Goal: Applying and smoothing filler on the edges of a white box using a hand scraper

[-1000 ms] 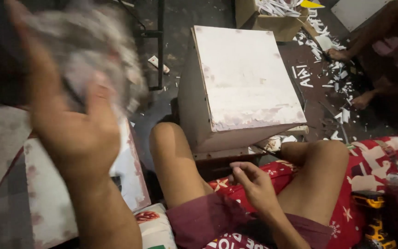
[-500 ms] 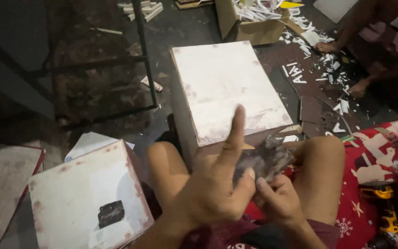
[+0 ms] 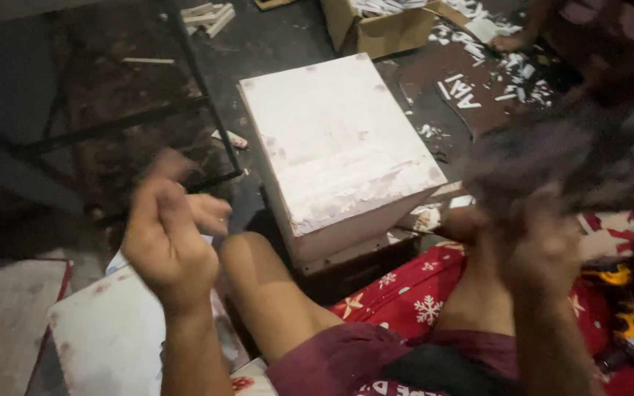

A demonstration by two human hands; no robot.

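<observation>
Two hands are raised and well apart. Left hand (image 3: 166,238) hangs loosely curled in the air, fingers (image 3: 207,213) bent inward and holding nothing, above a white board (image 3: 108,341) that lies on the floor by the left knee (image 3: 240,253). Right hand (image 3: 544,249) is up at the right, blurred, closed on a grey rag (image 3: 559,158) that smears up and to the right above the fist; how tightly it is held cannot be told through the blur. Between the hands, past the knees, stands a white box (image 3: 339,143), its top face scuffed and patchy, resting on a dark base. Red cloth with snowflakes (image 3: 405,301) lies under the legs, which are bare below maroon shorts (image 3: 339,367). Beyond the box sits a cardboard carton (image 3: 383,29) full of white scraps, with more white scraps (image 3: 478,81) scattered over the dark floor beside it. Black metal frame (image 3: 199,88) stands at the left. Another person's foot (image 3: 511,42) shows at the top right, near the scraps
</observation>
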